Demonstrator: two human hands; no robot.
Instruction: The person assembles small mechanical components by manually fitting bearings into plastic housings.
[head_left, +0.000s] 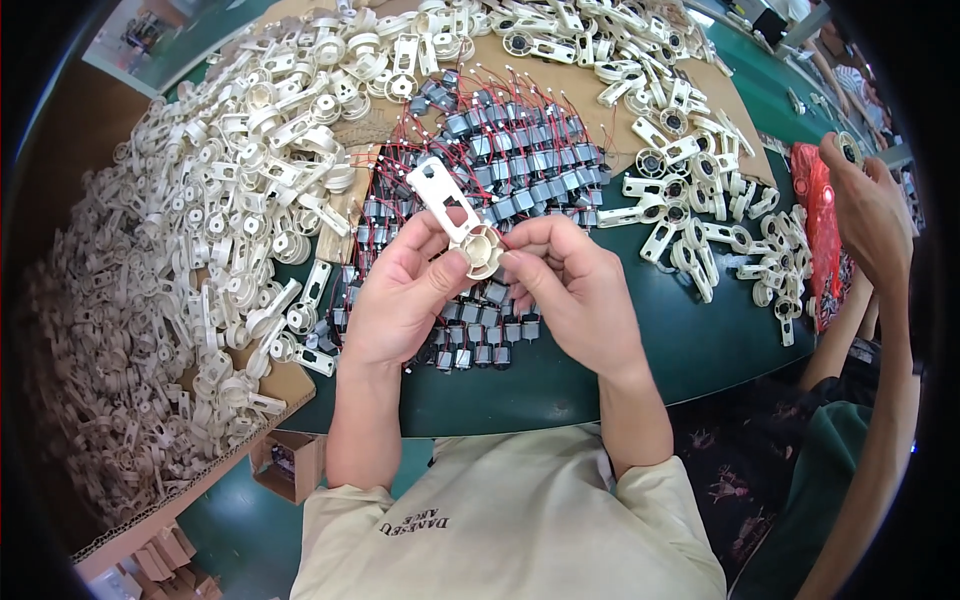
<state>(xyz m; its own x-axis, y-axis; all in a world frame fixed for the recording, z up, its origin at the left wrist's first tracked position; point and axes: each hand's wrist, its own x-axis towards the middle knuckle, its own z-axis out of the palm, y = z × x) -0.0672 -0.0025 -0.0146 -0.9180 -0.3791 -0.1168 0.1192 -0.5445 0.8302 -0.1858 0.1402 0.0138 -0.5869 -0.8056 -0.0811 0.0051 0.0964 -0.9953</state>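
Note:
A white plastic housing (438, 196), with a slotted arm and a round spoked end, is held up in front of me. My left hand (400, 295) is closed on it, the thumb pressing beside the round end. On the opposite side of that rim, my right hand (580, 290) pinches with thumb and forefinger. A bit of red wire shows by the right fingertips; what else lies behind them is hidden. Beneath and beyond both hands, small grey motors (540, 190) with red wires lie in packed rows.
A large heap of white housings (240, 190) fills a cardboard box (290, 390) at the left. More housings with dark round inserts (675, 160) lie at the right on cardboard and the green table (590, 370). A co-worker's hand (870, 215) is raised beside a red plastic bag (815, 225).

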